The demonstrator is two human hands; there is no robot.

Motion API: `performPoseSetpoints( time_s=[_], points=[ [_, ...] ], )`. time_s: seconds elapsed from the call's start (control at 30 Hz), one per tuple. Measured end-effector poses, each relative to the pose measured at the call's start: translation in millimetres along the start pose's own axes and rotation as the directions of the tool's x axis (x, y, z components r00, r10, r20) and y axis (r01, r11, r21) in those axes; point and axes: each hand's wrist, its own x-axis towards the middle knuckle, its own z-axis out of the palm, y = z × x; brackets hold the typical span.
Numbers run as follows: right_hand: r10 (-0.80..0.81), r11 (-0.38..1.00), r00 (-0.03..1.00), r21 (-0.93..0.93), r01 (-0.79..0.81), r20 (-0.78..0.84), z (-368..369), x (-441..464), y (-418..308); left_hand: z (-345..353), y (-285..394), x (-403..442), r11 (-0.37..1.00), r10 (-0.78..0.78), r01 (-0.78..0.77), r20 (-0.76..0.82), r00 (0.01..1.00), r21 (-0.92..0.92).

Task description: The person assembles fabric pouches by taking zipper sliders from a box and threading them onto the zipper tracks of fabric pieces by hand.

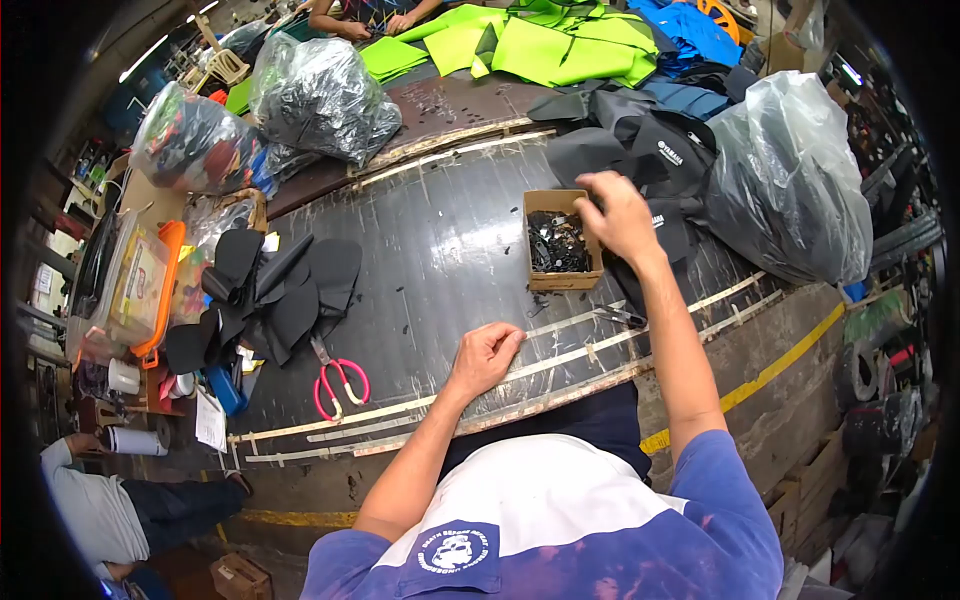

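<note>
Reaching over the worktable (440, 250) here, with the right hand (622, 222) up at the right rim of a small cardboard box (566, 282), fingers bent and thumb spread away from them, partly over the opening; no telling from this view whether pinching anything small or touching the rim. Down inside the box, between its walls, a jumble of small dark pieces (556, 242), with a few more loose bits on the tabletop just below. Over to the left hand (486, 356): resting near the front edge of the worktable, below and to the left of the box, well apart from it, loosely curled with the fingers folded together and with no object in sight. To the right of that hand, near the lower right corner of the box, a small metal tool (618, 315) lying by the edge. Farther left, pink-handled scissors (340, 388), handles toward the front edge, blades pointing up to a heap of black cut pieces (285, 285). Beyond the right hand, black panels (672, 155) with white YAMAHA lettering, and beside them a big clear plastic bag (795, 180). Across the far side, bright green sheets (570, 50) in a spread pile, close to a co-worker's hands (400, 22). Down at the lower left, another person (95, 505) in a pale shirt, well apart from the box.
</note>
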Motion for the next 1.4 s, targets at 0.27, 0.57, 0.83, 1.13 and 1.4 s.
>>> performPoseSetpoints(
  time_s=[0.27,0.57,0.83,1.13,1.4],
  points=[
    [-0.04,0.848,0.912,-0.47,0.247,0.407,67.0,0.9,-17.0,-0.9,6.0,-4.6,0.998,0.053,-0.052,-0.027,0.998,0.025],
    [-0.081,0.893,0.962,-0.409,0.186,0.261,79.6,-0.1,-5.6,-0.4,5.3,-3.8,0.996,0.092,-0.091,-0.042,0.995,0.018],
    [-0.067,0.905,0.946,-0.379,0.192,0.318,72.3,-6.8,-15.8,0.0,2.7,-1.7,0.998,0.01,-0.011,-0.014,1.0,-0.067],
    [-0.151,0.917,0.972,-0.341,0.206,0.181,72.9,-18.4,-18.1,-97.1,55.6,1.2,1.0,0.018,-0.017,-0.28,0.96,0.007],
    [-0.135,0.923,0.967,-0.329,0.202,0.215,73.0,-16.7,-17.7,-259.8,0.8,22.0,0.618,0.37,0.26,-0.566,0.737,0.742]
  ],
)
